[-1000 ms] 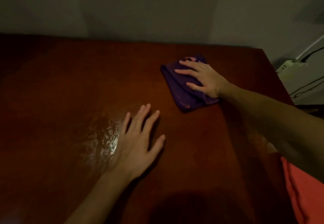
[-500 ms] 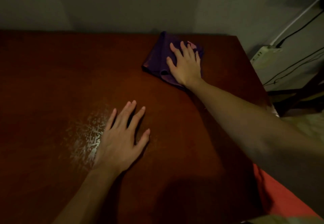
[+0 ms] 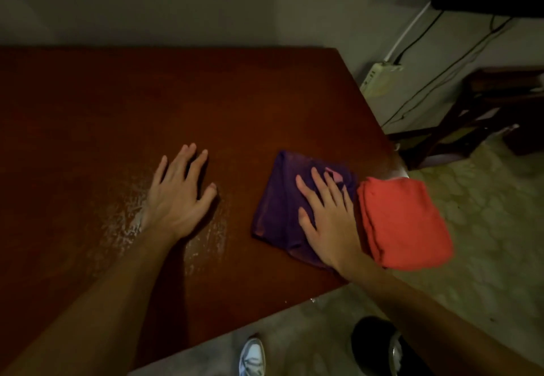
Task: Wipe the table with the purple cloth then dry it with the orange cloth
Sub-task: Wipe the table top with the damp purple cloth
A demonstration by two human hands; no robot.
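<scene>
The dark reddish-brown wooden counter (image 3: pixel 147 104) carries streaks of wet residue near its middle, and a folded orange cloth (image 3: pixel 403 222) lies at its right edge, partly overhanging. Just left of it and touching it, a folded purple cloth (image 3: pixel 276 208) lies flat on the counter. The right hand (image 3: pixel 326 219) presses on the purple cloth with straight, spread fingers, while the left hand (image 3: pixel 176 196) rests flat on the bare wood, fingers spread, holding nothing.

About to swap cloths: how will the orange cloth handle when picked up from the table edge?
The orange cloth looks soft and folded, so it will likely flop and unfold. It overhangs the table corner, so a nudge may drop it. Probably light.
</scene>
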